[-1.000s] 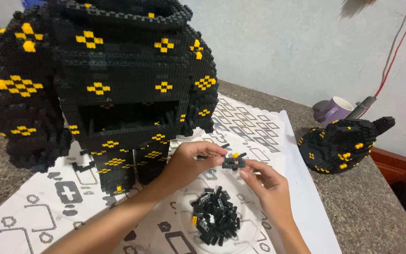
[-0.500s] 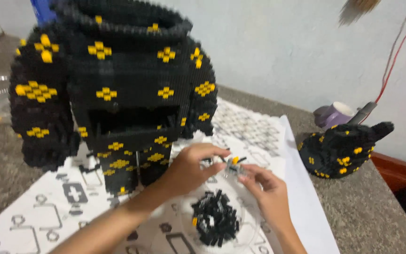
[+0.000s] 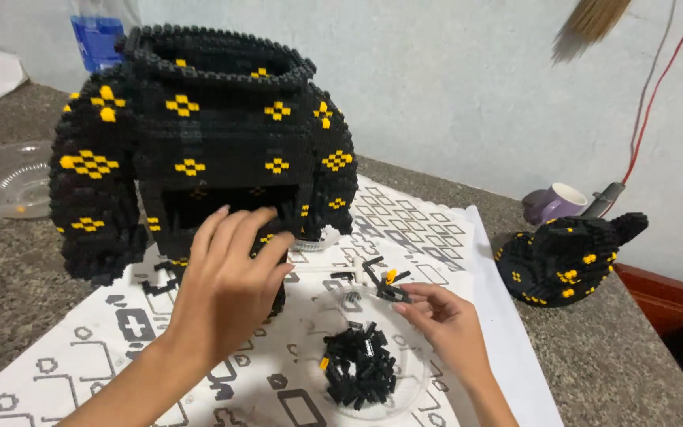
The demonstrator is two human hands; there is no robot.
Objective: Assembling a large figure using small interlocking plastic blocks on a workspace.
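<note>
1. The left hand (image 3: 231, 281) is open, with fingers spread, and it rests against the lower front of the big black brick-built torso with yellow diamond patterns (image 3: 199, 150). It grips nothing, as far as I can see.
2. The right hand (image 3: 444, 320) is pinched closed on a small black sub-assembly of bricks with one yellow piece (image 3: 385, 282), held just above the white printed instruction sheet (image 3: 160, 348).
3. The two hands are apart, the small assembly between them and near the opening at the bottom of the torso.
4. The torso looks mostly built: collar, both sleeves and chest are closed. The lower front shows a dark gap, so I judge this part is not finished.
5. A heap of loose black bricks (image 3: 357, 368) lies in a clear shallow plastic dish (image 3: 414, 372) near the right hand, so many pieces remain.
6. A separate black-and-yellow rounded brick part (image 3: 567, 257) sits well apart on the grey stone counter (image 3: 9, 261), not yet attached.
</note>
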